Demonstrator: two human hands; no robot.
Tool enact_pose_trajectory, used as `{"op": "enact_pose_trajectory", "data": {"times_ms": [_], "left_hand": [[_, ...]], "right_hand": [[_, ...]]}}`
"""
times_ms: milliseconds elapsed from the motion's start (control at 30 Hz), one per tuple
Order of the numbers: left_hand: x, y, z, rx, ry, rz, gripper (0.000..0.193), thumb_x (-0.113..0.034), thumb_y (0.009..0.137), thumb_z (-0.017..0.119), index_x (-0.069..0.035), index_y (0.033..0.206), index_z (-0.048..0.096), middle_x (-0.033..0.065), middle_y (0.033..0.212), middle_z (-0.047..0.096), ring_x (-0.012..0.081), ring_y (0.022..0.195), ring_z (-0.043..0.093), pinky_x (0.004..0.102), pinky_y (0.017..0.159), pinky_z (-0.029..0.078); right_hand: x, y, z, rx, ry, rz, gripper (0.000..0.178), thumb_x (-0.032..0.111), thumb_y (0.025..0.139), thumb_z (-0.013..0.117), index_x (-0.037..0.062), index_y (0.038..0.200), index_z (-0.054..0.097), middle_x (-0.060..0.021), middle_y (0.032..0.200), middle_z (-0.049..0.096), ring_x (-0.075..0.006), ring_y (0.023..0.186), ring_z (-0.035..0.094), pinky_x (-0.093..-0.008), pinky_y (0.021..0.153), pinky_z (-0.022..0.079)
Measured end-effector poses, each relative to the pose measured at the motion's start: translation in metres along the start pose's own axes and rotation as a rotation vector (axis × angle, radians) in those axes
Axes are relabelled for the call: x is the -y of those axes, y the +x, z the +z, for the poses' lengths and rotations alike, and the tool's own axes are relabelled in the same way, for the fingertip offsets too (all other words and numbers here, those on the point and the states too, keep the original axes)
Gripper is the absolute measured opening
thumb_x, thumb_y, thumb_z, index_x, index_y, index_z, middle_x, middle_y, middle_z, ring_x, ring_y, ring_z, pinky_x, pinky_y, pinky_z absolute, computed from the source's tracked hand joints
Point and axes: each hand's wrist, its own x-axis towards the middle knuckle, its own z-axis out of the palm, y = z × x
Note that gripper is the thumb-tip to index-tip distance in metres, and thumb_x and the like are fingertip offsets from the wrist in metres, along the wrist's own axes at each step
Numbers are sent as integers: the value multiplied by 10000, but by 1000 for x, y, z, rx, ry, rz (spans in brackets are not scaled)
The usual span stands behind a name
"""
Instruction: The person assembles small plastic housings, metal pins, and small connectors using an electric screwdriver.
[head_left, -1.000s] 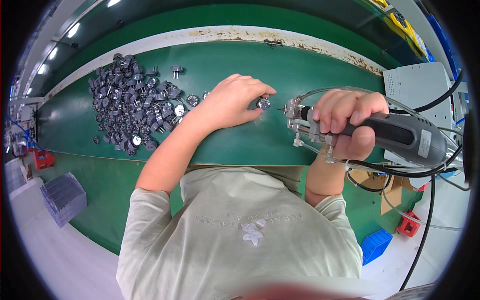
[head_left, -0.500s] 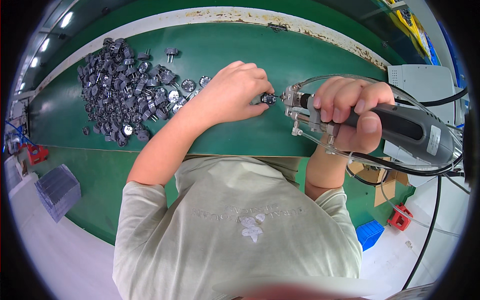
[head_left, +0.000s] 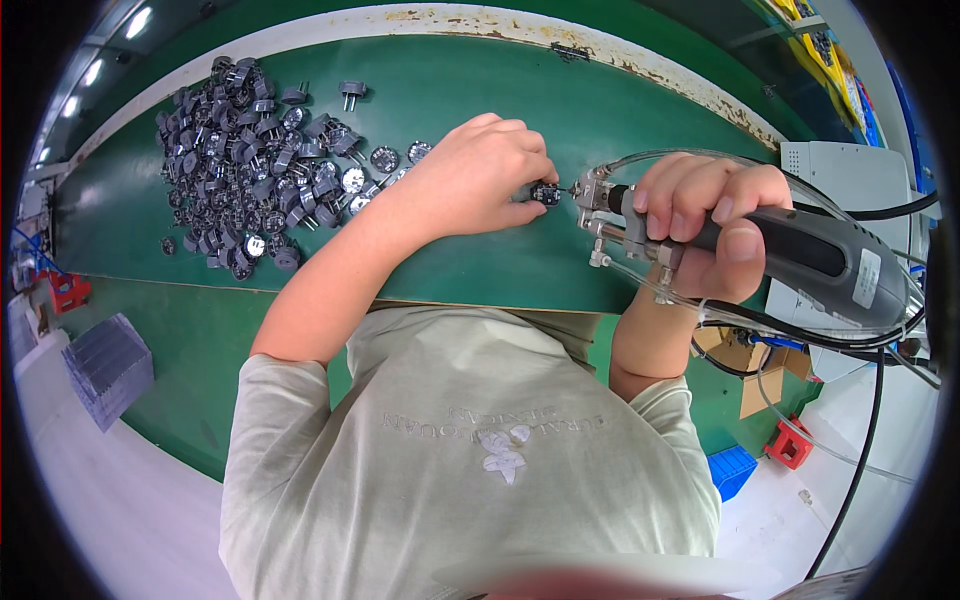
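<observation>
Between the thumb and fingers of my left hand (head_left: pixel 478 178) is a small round black part (head_left: pixel 546 194), held just above or on the green table; which, I cannot tell. My right hand (head_left: pixel 712 205) is wrapped round a grey and black handheld power tool (head_left: pixel 835 262). It has a metal front fitted with clear tubes, and its thin tip points left, at or very close to the small part. To the left lies a large heap of similar dark round parts (head_left: pixel 235 165), several with metal pins. A few of these lie loose near my left wrist.
The green tabletop (head_left: pixel 480 270) has a worn white rail (head_left: pixel 450 18) along its far edge. At right stand a light grey machine (head_left: pixel 840 165) and black cables. Below are a cardboard box (head_left: pixel 760 385), a blue crate (head_left: pixel 732 470), red stools (head_left: pixel 788 443) and a grey stack (head_left: pixel 108 370).
Both hands, the small part and the tool appear slightly further right, while the whole view has shifted a little too. Both grips are the same.
</observation>
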Motion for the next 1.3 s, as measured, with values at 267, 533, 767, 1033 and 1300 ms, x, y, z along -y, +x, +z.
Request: {"op": "enact_pose_trajectory", "data": {"times_ms": [267,533,767,1033,1300], "left_hand": [[1,2,-1,-4,-4,2,236,-192,749,756,-69,942,699,63,878,627,253,918,598,367,867,445],[4,4,1,-10,-22,3,217,-187,746,754,-74,925,705,57,853,643,249,891,609,360,862,442],[5,-2,1,-8,-44,-20,250,-203,741,759,-75,950,709,44,845,654,235,886,615,350,884,444],[5,0,-1,23,-79,-23,268,-190,727,742,-67,963,709,53,864,657,237,887,618,344,904,442],[5,3,-2,25,-79,-28,253,-174,727,732,-61,951,702,55,866,654,240,889,615,354,897,437]], "right_hand": [[-2,1,4,42,-80,-11,229,182,862,662,60,824,471,-66,602,527,-180,487,513,-376,539,500],[-12,4,4,262,-215,-58,229,-86,736,668,26,824,489,-79,653,614,-110,544,561,-258,499,454],[0,2,5,38,30,-75,301,202,851,761,40,878,509,-68,645,545,-200,529,543,-362,527,494],[15,-1,3,132,28,-52,390,383,887,704,75,891,465,-54,615,525,-201,491,531,-392,545,503],[1,-2,5,95,31,19,346,301,847,741,60,855,492,-63,612,533,-192,488,526,-387,538,497]]}}
